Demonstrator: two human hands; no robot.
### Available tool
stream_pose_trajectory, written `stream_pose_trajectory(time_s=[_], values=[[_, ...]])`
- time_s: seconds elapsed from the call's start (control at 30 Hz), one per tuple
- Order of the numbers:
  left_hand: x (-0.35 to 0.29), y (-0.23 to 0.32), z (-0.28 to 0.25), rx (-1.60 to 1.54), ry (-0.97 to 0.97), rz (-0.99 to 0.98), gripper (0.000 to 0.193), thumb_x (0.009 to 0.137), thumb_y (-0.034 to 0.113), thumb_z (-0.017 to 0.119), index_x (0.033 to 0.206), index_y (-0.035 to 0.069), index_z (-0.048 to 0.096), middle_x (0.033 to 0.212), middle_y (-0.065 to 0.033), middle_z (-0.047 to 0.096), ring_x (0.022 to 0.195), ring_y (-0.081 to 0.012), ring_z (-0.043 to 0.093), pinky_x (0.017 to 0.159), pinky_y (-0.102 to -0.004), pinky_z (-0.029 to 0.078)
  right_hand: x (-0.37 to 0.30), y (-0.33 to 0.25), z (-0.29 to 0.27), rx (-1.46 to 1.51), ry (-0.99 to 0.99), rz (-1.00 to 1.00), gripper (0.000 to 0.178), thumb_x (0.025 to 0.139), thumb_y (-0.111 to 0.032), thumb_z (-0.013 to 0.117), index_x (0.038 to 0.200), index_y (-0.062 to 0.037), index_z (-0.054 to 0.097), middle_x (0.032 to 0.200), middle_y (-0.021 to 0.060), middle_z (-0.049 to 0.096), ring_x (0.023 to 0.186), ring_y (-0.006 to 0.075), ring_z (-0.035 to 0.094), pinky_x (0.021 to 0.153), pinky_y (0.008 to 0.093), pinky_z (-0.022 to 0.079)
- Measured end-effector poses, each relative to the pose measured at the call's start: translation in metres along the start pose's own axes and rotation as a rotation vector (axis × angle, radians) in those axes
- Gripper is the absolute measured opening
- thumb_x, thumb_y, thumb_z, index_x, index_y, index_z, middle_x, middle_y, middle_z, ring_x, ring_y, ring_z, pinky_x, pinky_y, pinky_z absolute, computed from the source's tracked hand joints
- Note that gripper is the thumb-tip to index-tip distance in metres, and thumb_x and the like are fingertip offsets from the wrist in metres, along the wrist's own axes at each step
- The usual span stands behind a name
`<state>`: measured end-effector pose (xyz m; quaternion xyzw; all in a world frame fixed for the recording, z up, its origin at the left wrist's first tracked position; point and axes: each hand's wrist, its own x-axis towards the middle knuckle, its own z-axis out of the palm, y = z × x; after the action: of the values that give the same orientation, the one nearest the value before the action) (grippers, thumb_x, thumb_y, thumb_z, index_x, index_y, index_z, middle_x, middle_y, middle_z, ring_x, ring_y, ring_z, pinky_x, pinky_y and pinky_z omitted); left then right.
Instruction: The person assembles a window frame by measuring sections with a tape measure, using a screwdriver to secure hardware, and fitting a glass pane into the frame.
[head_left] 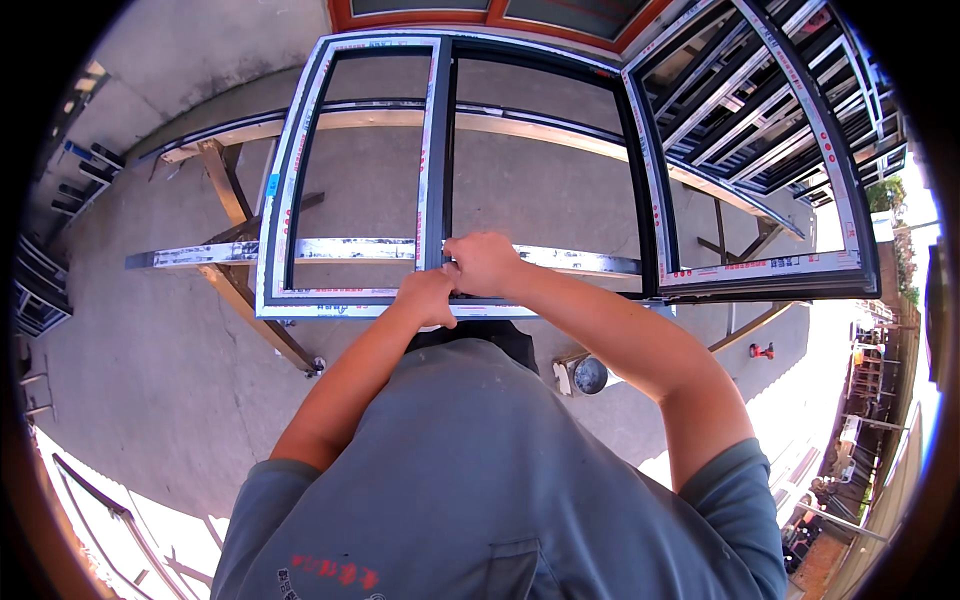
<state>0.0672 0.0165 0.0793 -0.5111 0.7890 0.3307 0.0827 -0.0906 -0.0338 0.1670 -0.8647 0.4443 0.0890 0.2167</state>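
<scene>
- The window frame [437, 130], dark with printed white film, lies flat on the desk [190, 256], which is two long beams on wooden legs. I suppose this raised support keeps the work near waist height and leaves the openings clear beneath.
- My left hand [428, 298] is at the near end of the mullion [435, 205], by the near rail [345, 303]. Its fingers are bent; I cannot tell whether this grip is clamped on something.
- My right hand [485, 262] meets the left one at the same corner, with fingers curled. What is inside this grip is hidden, so I cannot tell whether it is closed on a part.
- Both hands so near together suggest to me careful work on one small place, perhaps one hand steadying for the other.
- The sash [770, 268] stands out at the right side of the frame, apparently joined there; this leaves the right opening free for my reach.
- A red power drill [762, 351] lies on the concrete floor [150, 380] to the right, well apart from both hands.
</scene>
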Motion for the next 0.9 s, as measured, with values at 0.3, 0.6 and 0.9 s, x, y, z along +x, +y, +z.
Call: stream_pose_trajectory(time_s=[0.3,0.6,0.9], values=[[-0.003,0.000,0.002,-0.018,0.026,0.031,0.060,0.060,0.032,0.091,0.116,0.015,0.080,0.115,-0.0083,0.073,0.108,-0.0307,0.072,0.095,-0.0426,0.058,-0.007,0.036,-0.034,-0.196,0.100,-0.830,0.026,0.092,-0.020,0.072,0.116,-0.0111,0.076,0.109,0.0132,0.076,0.107,0.0356,0.070,0.088,0.0491,0.056],[0.002,-0.005,0.008,-0.019,0.006,0.022,0.059,0.060,0.032,0.091,0.116,0.016,0.080,0.114,-0.0070,0.073,0.107,-0.0298,0.072,0.093,-0.0428,0.058,0.018,-0.008,0.000,0.004,-0.012,0.090,0.035,0.094,-0.034,0.070,0.111,-0.0038,0.073,0.102,0.0191,0.077,0.096,0.0399,0.073,0.082,0.0531,0.058],[-0.004,0.000,0.003,-0.019,0.035,0.032,0.059,0.060,0.034,0.092,0.115,0.016,0.080,0.115,-0.0071,0.071,0.107,-0.0299,0.072,0.093,-0.0433,0.059,0.008,0.032,-0.036,-0.253,0.088,-0.823,0.036,0.089,-0.036,0.077,0.115,-0.0117,0.074,0.099,0.0128,0.077,0.105,0.0335,0.071,0.093,0.0479,0.055]])
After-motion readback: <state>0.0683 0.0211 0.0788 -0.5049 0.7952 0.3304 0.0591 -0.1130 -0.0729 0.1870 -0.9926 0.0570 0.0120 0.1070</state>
